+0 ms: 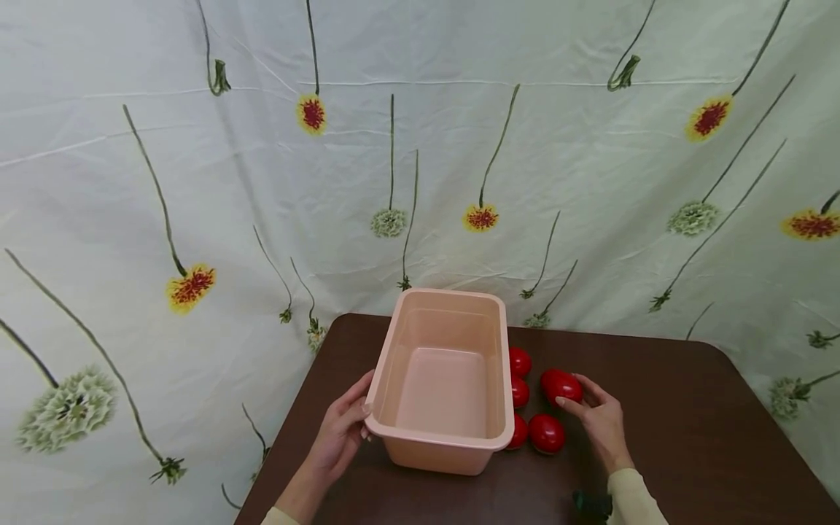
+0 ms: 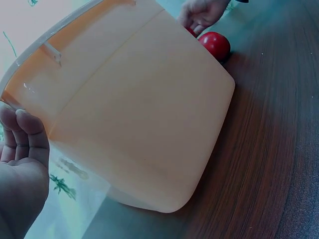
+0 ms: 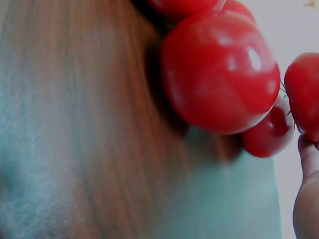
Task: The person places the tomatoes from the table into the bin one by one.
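In the head view my left hand (image 1: 337,434) grips the left rim of a pale pink plastic tub (image 1: 436,438), thumb at the rim and fingers curled beneath it. The left wrist view shows the tub's smooth outer wall (image 2: 149,104) with those fingertips (image 2: 31,121) under the rim. Nothing lies inside the tub. On its right side, my right hand (image 1: 605,423) pinches a glossy red tomato (image 1: 561,385) between thumb and fingers. That held tomato (image 3: 305,97) shows at the right edge of the right wrist view, above the thumb.
Several more red tomatoes, including a near one (image 1: 546,434), lie along the tub's right side, some partly hidden by it. All stand on a dark brown wooden table (image 1: 695,415). Behind it hangs a pale cloth (image 1: 453,146) printed with flowers.
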`<state>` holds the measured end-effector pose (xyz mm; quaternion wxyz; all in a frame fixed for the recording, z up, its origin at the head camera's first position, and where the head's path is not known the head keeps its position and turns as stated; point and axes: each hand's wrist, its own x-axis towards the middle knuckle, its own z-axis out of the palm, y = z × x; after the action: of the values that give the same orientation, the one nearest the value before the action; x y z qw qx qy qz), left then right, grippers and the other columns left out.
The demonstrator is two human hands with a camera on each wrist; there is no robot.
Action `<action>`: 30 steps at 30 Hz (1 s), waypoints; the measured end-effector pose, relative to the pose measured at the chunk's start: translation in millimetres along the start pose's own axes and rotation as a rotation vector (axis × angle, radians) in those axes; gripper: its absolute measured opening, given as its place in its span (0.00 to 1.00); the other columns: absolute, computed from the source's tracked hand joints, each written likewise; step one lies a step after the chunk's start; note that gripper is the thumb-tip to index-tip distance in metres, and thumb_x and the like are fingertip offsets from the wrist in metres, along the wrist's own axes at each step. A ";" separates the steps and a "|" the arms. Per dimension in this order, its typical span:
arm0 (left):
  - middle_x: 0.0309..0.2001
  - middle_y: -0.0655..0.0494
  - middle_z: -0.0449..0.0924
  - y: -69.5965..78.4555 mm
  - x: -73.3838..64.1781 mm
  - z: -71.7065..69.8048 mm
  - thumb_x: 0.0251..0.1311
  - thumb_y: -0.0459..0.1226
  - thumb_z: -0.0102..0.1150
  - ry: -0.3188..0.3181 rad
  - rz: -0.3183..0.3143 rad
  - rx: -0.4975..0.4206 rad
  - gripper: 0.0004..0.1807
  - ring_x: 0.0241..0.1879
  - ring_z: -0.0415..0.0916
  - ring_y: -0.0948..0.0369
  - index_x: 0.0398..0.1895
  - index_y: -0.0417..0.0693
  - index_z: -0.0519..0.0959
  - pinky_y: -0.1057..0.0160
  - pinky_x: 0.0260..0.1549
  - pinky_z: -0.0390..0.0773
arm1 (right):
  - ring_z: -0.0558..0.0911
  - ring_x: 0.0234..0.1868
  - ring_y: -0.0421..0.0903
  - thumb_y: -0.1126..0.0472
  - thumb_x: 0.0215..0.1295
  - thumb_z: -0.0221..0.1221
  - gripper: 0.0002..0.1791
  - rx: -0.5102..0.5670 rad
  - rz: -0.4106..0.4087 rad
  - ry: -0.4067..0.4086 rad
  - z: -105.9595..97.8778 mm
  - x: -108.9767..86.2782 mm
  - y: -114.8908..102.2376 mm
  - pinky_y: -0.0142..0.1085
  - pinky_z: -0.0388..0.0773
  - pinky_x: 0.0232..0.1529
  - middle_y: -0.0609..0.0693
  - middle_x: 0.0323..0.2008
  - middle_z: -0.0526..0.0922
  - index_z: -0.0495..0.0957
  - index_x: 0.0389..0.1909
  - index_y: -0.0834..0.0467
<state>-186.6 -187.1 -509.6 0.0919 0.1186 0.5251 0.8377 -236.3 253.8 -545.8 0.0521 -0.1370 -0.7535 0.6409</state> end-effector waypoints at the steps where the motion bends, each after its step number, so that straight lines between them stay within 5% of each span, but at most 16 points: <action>1: 0.43 0.58 0.80 0.1 0.1 0.4 0.69 0.29 0.42 -0.001 -0.001 -0.003 0.34 0.23 0.68 0.67 0.76 0.35 0.46 0.70 0.24 0.71 | 0.76 0.46 0.22 0.54 0.53 0.71 0.38 -0.005 -0.006 -0.010 0.8 -0.5 -2.3 0.16 0.73 0.45 0.50 0.62 0.73 0.70 0.66 0.54; 11: 0.44 0.57 0.80 -0.7 0.9 0.9 0.69 0.29 0.42 0.002 0.005 -0.009 0.34 0.22 0.67 0.67 0.76 0.35 0.46 0.69 0.23 0.70 | 0.77 0.50 0.25 0.52 0.52 0.71 0.39 -0.063 -0.076 -0.114 16.9 -3.2 -30.9 0.19 0.75 0.47 0.54 0.67 0.71 0.70 0.67 0.51; 18: 0.42 0.57 0.79 -2.9 0.5 -1.1 0.69 0.28 0.40 -0.011 0.013 -0.016 0.33 0.22 0.67 0.67 0.76 0.34 0.45 0.70 0.24 0.69 | 0.80 0.48 0.28 0.59 0.52 0.72 0.39 0.057 -0.123 -0.145 31.4 -5.7 -61.1 0.25 0.79 0.47 0.55 0.66 0.71 0.69 0.67 0.55; 30: 0.46 0.57 0.80 -2.0 -0.9 -1.3 0.70 0.28 0.40 -0.008 0.015 -0.010 0.33 0.22 0.67 0.67 0.76 0.35 0.46 0.70 0.24 0.69 | 0.81 0.48 0.29 0.62 0.52 0.71 0.38 0.106 -0.154 -0.141 46.8 -7.8 -99.5 0.26 0.79 0.46 0.56 0.65 0.73 0.69 0.67 0.55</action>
<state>-186.0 -187.6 -512.0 0.0884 0.1255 0.5196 0.8405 -254.7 193.1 -455.6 0.0555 -0.0304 -0.7285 0.6821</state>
